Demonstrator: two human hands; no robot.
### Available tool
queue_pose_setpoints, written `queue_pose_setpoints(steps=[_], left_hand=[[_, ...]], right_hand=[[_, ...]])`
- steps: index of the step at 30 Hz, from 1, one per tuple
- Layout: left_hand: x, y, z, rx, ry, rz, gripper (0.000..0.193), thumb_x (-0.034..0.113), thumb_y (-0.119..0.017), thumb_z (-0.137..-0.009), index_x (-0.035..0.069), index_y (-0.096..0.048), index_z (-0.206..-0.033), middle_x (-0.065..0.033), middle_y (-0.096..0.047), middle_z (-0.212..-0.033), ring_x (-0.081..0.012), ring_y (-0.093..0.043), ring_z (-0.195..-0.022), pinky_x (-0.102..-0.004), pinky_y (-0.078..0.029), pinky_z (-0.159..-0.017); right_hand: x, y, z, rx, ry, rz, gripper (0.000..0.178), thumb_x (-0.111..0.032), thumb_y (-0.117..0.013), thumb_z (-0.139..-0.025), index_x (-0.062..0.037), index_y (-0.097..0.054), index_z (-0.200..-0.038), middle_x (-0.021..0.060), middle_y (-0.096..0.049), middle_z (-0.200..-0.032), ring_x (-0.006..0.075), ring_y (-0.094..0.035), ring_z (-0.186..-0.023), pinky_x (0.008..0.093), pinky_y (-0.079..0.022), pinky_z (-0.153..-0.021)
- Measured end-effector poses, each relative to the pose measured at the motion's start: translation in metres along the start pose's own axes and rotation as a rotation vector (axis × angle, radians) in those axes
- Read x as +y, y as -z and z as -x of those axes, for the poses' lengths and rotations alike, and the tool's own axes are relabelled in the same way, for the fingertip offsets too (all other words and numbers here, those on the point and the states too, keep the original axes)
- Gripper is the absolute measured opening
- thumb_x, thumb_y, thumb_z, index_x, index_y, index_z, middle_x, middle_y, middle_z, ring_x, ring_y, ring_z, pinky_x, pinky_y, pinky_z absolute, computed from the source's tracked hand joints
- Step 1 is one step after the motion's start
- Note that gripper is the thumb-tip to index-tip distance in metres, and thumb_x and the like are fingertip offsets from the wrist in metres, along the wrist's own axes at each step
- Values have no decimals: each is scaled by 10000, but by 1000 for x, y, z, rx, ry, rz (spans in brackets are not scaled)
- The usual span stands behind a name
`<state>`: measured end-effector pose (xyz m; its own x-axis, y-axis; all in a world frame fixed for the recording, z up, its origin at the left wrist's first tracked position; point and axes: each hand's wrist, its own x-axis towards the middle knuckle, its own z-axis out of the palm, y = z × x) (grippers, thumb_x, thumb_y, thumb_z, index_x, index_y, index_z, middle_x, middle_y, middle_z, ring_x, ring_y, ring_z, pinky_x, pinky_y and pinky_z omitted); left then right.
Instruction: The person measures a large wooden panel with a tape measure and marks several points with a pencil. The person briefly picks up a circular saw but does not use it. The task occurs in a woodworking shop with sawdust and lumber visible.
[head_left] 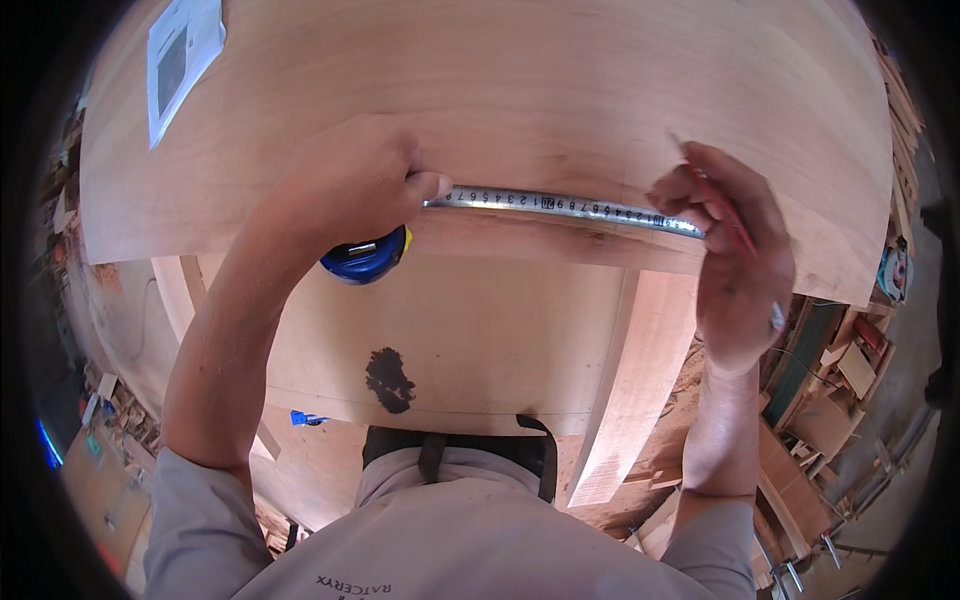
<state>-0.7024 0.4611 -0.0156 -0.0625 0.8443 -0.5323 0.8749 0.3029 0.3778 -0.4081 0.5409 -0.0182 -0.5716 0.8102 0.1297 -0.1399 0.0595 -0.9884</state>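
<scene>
Nearest the camera, at 6 o'clock, the person's grey shirt fills the lower edge, with a dark strap crossing the waist. Just beyond lies a lower wooden panel (470,340) bearing a dark knot-like stain (389,380). A thick plank (635,380) leans on edge at 4 o'clock beside it.

Above these sits the large plywood sheet (520,90), pale and smooth, occupying the upper half of the view. A metal tape measure blade (560,207) is stretched along its near edge, running from centre toward 3 o'clock.

The left hand (350,185) presses the blade to the sheet, thumb tip on the tape; the blue and yellow tape measure case (368,256) hangs just below that hand, partly hidden by the wrist. The right hand (730,250) has its fingers curled closed, pinching the blade's far end and gripping a red pencil (728,215) against the sheet.

A printed paper sheet (180,60) lies on the plywood at 11 o'clock.

Workshop floor at 4 o'clock shows stacked timber offcuts (840,390); at 8 o'clock further clutter is too dark and distorted to identify. The pencil tip is indistinct.
</scene>
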Motion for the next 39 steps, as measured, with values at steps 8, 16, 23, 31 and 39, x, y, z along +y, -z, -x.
queue_pose_setpoints(steps=[8,16,23,31,39], left_hand=[[-3,-5,1,62,-4,-20,339,281,-712,-907,-45,-763,-830,-214,-654,-652,-345,-628,-596,-427,-512,-648],[0,-3,0,12,33,-27,325,277,-719,-903,-35,-773,-831,-202,-669,-648,-325,-634,-576,-419,-525,-644],[-4,-6,0,74,-10,-23,339,291,-740,-890,-42,-770,-833,-201,-677,-657,-323,-640,-576,-417,-532,-650],[1,-5,2,62,74,-43,363,318,-736,-898,-40,-776,-853,-217,-684,-684,-336,-671,-615,-416,-554,-680],[0,-7,2,64,78,-57,366,332,-731,-905,-28,-786,-858,-198,-703,-712,-322,-683,-634,-404,-567,-702]], right_hand=[[28,-24,-4,0,-311,176,178,-116,-638,-1021,34,-718,-1072,42,-716,-894,80,-649,-770,212,-520,-692],[40,-23,0,-10,-281,178,151,-7,-649,-955,37,-731,-1074,53,-734,-927,65,-645,-797,213,-519,-699],[43,-30,-2,12,-311,270,123,-27,-650,-947,42,-743,-988,32,-695,-807,58,-591,-710,214,-474,-625],[45,-31,-1,6,-314,257,121,-32,-648,-951,41,-742,-978,19,-670,-772,55,-582,-693,214,-466,-613],[42,-33,-2,-10,-295,285,121,-25,-649,-954,36,-748,-982,27,-679,-788,57,-589,-701,215,-475,-623]])
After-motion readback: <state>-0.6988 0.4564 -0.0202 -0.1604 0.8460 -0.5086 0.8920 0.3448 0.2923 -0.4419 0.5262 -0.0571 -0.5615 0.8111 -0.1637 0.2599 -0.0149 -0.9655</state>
